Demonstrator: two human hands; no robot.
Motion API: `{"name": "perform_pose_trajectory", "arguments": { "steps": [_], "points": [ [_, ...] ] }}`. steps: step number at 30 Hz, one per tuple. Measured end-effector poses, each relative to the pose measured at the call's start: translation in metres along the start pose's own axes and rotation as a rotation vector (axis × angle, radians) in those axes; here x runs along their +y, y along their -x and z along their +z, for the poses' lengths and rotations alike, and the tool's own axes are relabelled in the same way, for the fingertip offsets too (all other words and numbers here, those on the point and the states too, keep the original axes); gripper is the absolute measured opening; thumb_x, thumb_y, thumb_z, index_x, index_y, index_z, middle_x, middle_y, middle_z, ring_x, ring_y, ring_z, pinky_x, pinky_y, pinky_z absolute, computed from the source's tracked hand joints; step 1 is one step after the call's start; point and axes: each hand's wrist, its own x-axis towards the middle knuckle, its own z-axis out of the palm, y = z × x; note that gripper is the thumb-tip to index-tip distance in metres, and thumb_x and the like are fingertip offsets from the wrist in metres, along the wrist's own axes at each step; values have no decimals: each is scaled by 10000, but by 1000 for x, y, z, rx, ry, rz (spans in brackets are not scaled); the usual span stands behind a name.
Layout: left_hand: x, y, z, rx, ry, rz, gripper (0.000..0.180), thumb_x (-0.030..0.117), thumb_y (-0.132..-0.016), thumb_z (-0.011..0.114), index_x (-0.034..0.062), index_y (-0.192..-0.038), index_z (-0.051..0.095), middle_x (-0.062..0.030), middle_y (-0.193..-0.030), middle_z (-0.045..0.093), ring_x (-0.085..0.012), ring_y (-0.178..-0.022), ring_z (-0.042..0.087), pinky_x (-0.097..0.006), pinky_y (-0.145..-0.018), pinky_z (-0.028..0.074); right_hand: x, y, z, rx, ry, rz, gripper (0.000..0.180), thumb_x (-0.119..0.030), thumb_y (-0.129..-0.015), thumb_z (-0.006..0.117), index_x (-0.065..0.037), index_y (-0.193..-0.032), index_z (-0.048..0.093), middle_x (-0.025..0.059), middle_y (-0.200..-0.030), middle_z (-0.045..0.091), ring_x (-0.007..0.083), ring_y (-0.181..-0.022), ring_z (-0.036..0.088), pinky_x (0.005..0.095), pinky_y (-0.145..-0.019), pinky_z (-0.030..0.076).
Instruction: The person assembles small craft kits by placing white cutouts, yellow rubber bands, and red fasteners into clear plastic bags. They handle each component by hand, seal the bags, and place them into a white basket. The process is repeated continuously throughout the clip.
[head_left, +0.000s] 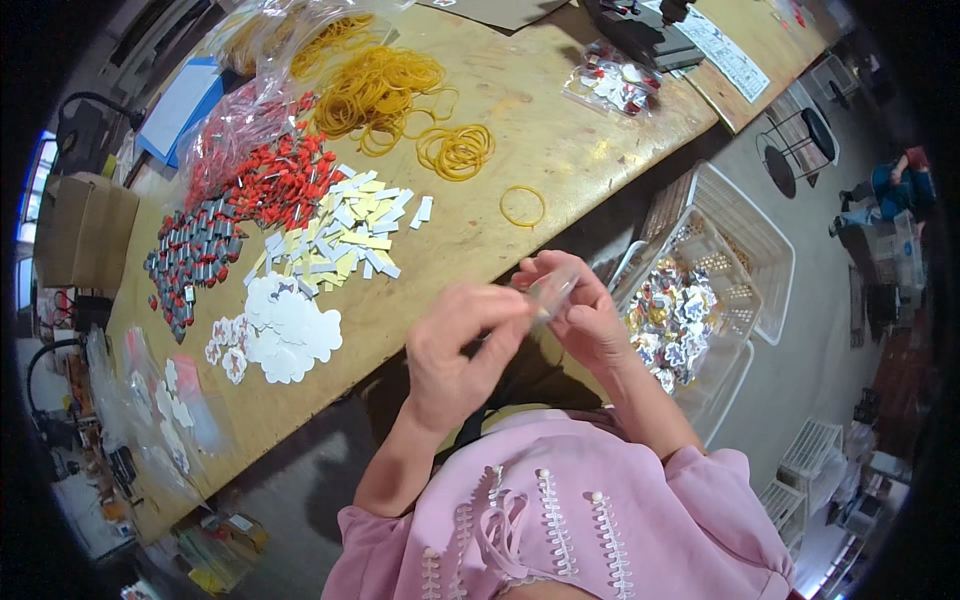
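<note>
Over the table's near edge, my left hand (465,345) and my right hand (588,310) meet around a small clear plastic piece (555,290). My right hand curls its fingers around the piece. The thumb and fingertips of my left hand pinch together at its near end; a small pale bit shows there, too blurred to name. Just beyond my hands, a single yellow rubber band (522,188) lies on the table. To the left are piles of white and pale yellow strips (345,235), white scalloped cards (290,330), red-tipped small parts (275,180) and grey cylinders (195,255).
Heaped yellow rubber bands (375,90) lie farther back on the wooden table (420,260). A clear bag of small parts (612,80) sits near the far right edge. White plastic crates (765,255) stand at my right, one holding many small pieces. A stool (815,140) is beyond.
</note>
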Motion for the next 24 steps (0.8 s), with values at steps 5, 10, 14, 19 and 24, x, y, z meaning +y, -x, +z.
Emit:
{"name": "perform_pose_trajectory", "arguments": {
  "steps": [5,10,14,19,24],
  "points": [
    [4,0,-17,-45,-201,137,110,-11,-795,707,31,-897,707,-105,-898,717,-285,-802,678,-356,-723,532,-10,-4,2,-84,263,-86,611,-306,-866,735,-22,-1361,517,145,-1354,573,253,-1294,510,425,-1107,373],
    [1,6,-26,-77,-23,17,93,-2,-816,686,21,-900,717,-126,-889,724,-274,-811,688,-348,-747,526,-10,1,14,-77,360,-99,278,-152,-987,573,-9,-1224,599,147,-1249,629,227,-1179,581,379,-1041,429],
    [-6,2,-32,-58,-146,76,84,-6,-858,671,-11,-922,725,-110,-901,725,-208,-795,672,-305,-746,507,-8,-5,25,-22,330,-115,162,-84,-992,566,1,-1116,627,113,-1124,668,189,-1069,628,339,-975,484],
    [-12,10,-31,-9,14,-166,34,5,-850,697,-7,-881,692,-90,-797,682,-157,-693,657,-274,-632,518,-9,-5,33,58,407,-172,131,-84,-969,626,-4,-1072,638,55,-1016,692,119,-943,650,282,-879,524],
    [-21,18,-29,-2,114,-205,44,-22,-844,684,-23,-888,681,-67,-791,672,-117,-652,635,-249,-601,507,-12,-4,34,47,523,-147,102,-59,-965,624,-5,-1050,640,36,-962,690,103,-886,645,264,-832,528]
  ]
}}
